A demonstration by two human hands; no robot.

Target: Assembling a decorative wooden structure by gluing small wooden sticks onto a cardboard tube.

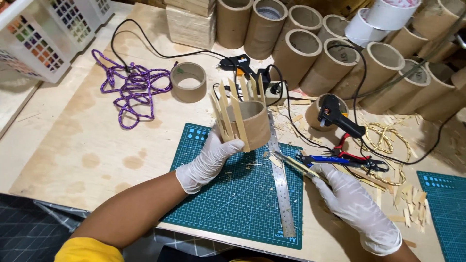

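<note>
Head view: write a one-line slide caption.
Gloved left hand holds a cardboard tube ringed with wooden sticks over a green cutting mat; right hand grips a utility knife.

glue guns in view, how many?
2. One glue gun lies at the back of the table behind the stick-covered tube in the left hand; another stands in a tube right of it. More may be hidden.

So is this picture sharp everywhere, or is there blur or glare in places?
Head view: mostly sharp on the left hand, which holds the cardboard tube with wooden sticks; the right hand, gripping a thin tool, looks slightly soft; light is even with soft shadows, a mild shine on the metal ruler, and the edges bend a little.
</note>
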